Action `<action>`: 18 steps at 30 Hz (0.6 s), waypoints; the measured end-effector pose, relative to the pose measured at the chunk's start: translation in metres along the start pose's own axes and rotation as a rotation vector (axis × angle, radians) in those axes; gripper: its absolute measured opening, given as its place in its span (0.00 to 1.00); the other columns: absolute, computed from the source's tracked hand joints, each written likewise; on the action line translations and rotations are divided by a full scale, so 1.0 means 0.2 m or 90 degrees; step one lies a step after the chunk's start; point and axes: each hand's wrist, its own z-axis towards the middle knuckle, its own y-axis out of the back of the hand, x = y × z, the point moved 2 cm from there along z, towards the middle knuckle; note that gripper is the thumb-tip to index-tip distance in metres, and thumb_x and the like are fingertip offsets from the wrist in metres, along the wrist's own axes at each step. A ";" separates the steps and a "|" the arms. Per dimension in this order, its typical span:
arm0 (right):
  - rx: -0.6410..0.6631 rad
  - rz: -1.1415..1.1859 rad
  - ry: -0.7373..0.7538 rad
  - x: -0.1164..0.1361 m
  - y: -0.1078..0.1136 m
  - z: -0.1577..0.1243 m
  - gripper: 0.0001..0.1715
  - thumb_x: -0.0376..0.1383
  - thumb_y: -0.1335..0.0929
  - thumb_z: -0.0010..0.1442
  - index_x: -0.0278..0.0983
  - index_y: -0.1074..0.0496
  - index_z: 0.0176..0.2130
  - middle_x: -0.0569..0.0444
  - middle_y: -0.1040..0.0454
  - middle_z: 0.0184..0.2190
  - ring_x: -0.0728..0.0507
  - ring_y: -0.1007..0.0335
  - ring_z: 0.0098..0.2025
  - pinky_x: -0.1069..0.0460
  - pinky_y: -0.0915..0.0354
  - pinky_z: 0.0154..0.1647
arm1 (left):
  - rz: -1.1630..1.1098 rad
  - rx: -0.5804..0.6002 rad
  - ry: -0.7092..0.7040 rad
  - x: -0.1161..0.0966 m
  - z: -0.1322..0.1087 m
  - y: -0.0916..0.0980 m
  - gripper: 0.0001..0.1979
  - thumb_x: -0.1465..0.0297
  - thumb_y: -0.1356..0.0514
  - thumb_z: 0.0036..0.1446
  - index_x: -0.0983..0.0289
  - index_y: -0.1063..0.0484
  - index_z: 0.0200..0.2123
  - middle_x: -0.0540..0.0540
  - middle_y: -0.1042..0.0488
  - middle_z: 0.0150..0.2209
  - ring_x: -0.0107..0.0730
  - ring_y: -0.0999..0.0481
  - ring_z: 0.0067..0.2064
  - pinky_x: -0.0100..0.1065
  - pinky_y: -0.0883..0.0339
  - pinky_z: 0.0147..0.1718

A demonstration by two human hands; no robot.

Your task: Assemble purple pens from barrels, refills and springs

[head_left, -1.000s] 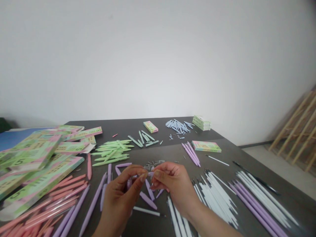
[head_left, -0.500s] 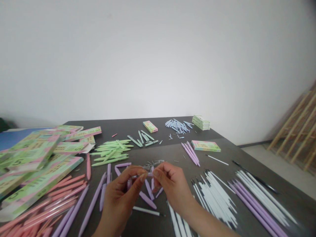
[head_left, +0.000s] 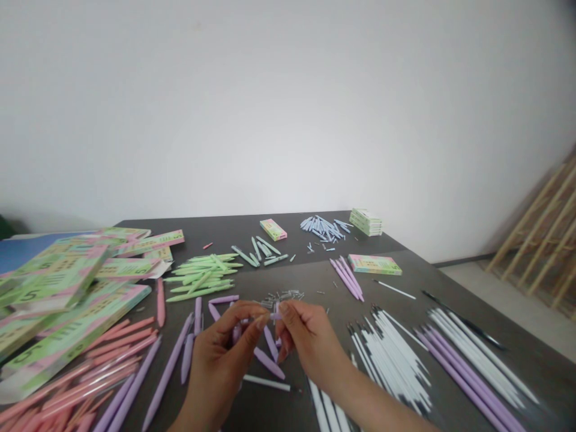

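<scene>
**Small purple piece, pinched two-handed**

Found purple piece [head_left: 274,316] held just above the table [head_left: 315,276], in front of the body, caught between the fingertips of left hand [head_left: 220,360] and right hand [head_left: 310,345]. Recorded both hands closed on it in a thumb-and-forefinger pinch, remaining fingers curled. Judged very light, stiff plastic, smooth and somewhat slippery; not fragile, but small enough to flick away. Best taken at its two ends, fingertips only, with little squeeze.

Noted loose purple barrels [head_left: 269,362] lying on the table directly beneath the hands. Noted also a scatter of tiny metal springs [head_left: 283,295] just beyond, white refills [head_left: 387,354] to the right and green barrels [head_left: 202,273] farther back on the left. Logged pink barrels [head_left: 108,360] and printed boxes [head_left: 58,288] at far left.

Could not make out the shape or full length of the piece: mostly covered by fingertips, and blurred. Could not tell whether anything else sat inside the pinch. Lost the forearms, pink barrels and refills at the lower edge of the view.
</scene>
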 end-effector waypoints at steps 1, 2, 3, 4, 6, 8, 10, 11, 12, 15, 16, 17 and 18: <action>0.000 -0.003 0.004 0.00 0.00 0.00 0.26 0.51 0.41 0.59 0.35 0.36 0.22 0.62 0.43 0.12 0.53 0.45 0.13 0.57 0.43 0.15 | -0.007 0.006 0.011 0.01 0.00 0.00 0.06 0.67 0.36 0.47 0.63 0.27 0.28 0.43 0.37 0.16 0.15 0.50 0.15 0.22 0.59 0.11; -0.001 -0.009 0.012 0.00 0.01 0.00 0.25 0.50 0.40 0.60 0.34 0.35 0.23 0.62 0.42 0.12 0.53 0.44 0.14 0.58 0.43 0.16 | -0.013 0.014 0.021 0.02 0.01 0.01 0.06 0.66 0.37 0.47 0.63 0.27 0.29 0.43 0.37 0.16 0.15 0.51 0.14 0.22 0.60 0.11; -0.005 -0.016 0.021 0.01 0.01 0.00 0.25 0.49 0.40 0.60 0.34 0.34 0.23 0.62 0.42 0.12 0.53 0.43 0.14 0.58 0.43 0.17 | -0.019 0.024 0.030 0.03 0.01 0.01 0.06 0.66 0.37 0.48 0.63 0.28 0.29 0.43 0.37 0.16 0.14 0.52 0.14 0.22 0.60 0.11; -0.009 -0.023 0.029 0.01 0.01 0.00 0.24 0.47 0.39 0.60 0.34 0.33 0.22 0.62 0.42 0.12 0.53 0.43 0.15 0.58 0.43 0.18 | -0.022 0.033 0.037 0.04 0.01 0.02 0.06 0.66 0.37 0.49 0.63 0.28 0.30 0.43 0.37 0.17 0.14 0.52 0.14 0.22 0.60 0.11; -0.018 -0.018 0.033 0.01 0.02 0.00 0.22 0.45 0.38 0.60 0.33 0.32 0.22 0.62 0.41 0.12 0.53 0.43 0.15 0.58 0.43 0.18 | -0.030 0.046 0.046 0.05 0.02 0.02 0.07 0.66 0.37 0.49 0.62 0.29 0.30 0.43 0.36 0.18 0.14 0.51 0.14 0.21 0.60 0.11; -0.024 0.032 0.020 0.01 0.02 0.00 0.19 0.44 0.35 0.57 0.33 0.31 0.24 0.62 0.40 0.12 0.54 0.42 0.14 0.58 0.43 0.17 | -0.043 0.044 0.050 0.05 0.02 0.02 0.07 0.65 0.37 0.49 0.62 0.29 0.29 0.43 0.37 0.18 0.13 0.50 0.14 0.21 0.59 0.11; -0.045 0.109 0.013 0.02 0.02 0.00 0.13 0.42 0.32 0.53 0.34 0.29 0.27 0.63 0.37 0.13 0.53 0.40 0.15 0.58 0.40 0.17 | -0.055 0.036 0.055 0.05 0.02 0.02 0.08 0.64 0.37 0.48 0.62 0.29 0.29 0.42 0.40 0.16 0.14 0.51 0.14 0.21 0.60 0.11; -0.060 0.143 0.017 0.02 0.02 0.00 0.11 0.41 0.30 0.51 0.35 0.29 0.28 0.62 0.35 0.14 0.52 0.38 0.16 0.58 0.38 0.17 | -0.060 0.032 0.057 0.04 0.02 0.01 0.08 0.64 0.37 0.48 0.62 0.29 0.28 0.41 0.42 0.15 0.14 0.51 0.14 0.21 0.60 0.11; -0.074 0.166 0.024 0.03 0.02 0.00 0.09 0.39 0.29 0.49 0.35 0.28 0.29 0.61 0.33 0.15 0.52 0.36 0.17 0.57 0.37 0.19 | -0.064 0.028 0.061 0.04 0.01 0.01 0.08 0.64 0.37 0.48 0.62 0.29 0.28 0.40 0.44 0.14 0.15 0.51 0.14 0.21 0.60 0.11; -0.089 0.169 0.042 0.04 0.02 0.00 0.04 0.35 0.29 0.48 0.36 0.25 0.27 0.58 0.27 0.20 0.51 0.32 0.21 0.57 0.34 0.23 | -0.075 0.016 0.079 0.03 0.01 0.00 0.09 0.63 0.37 0.47 0.62 0.29 0.28 0.40 0.47 0.12 0.15 0.54 0.13 0.21 0.62 0.12; -0.085 0.162 0.046 0.05 0.01 -0.01 0.03 0.34 0.29 0.48 0.36 0.24 0.28 0.57 0.26 0.21 0.51 0.31 0.22 0.58 0.33 0.24 | -0.080 0.011 0.085 0.03 0.01 -0.01 0.09 0.63 0.37 0.47 0.62 0.30 0.28 0.39 0.48 0.12 0.15 0.55 0.14 0.22 0.62 0.12; -0.079 0.156 0.049 0.05 0.01 -0.01 0.03 0.34 0.29 0.49 0.37 0.23 0.29 0.56 0.25 0.23 0.51 0.30 0.23 0.57 0.33 0.25 | -0.085 0.005 0.091 0.03 0.00 -0.01 0.09 0.63 0.37 0.47 0.62 0.30 0.28 0.39 0.48 0.12 0.15 0.55 0.14 0.22 0.63 0.12; -0.073 0.150 0.056 0.05 0.01 -0.02 0.04 0.33 0.30 0.49 0.38 0.23 0.30 0.56 0.24 0.25 0.50 0.29 0.25 0.57 0.32 0.27 | -0.091 0.001 0.095 0.03 0.00 0.00 0.10 0.62 0.36 0.47 0.62 0.30 0.28 0.39 0.49 0.12 0.15 0.56 0.14 0.22 0.63 0.12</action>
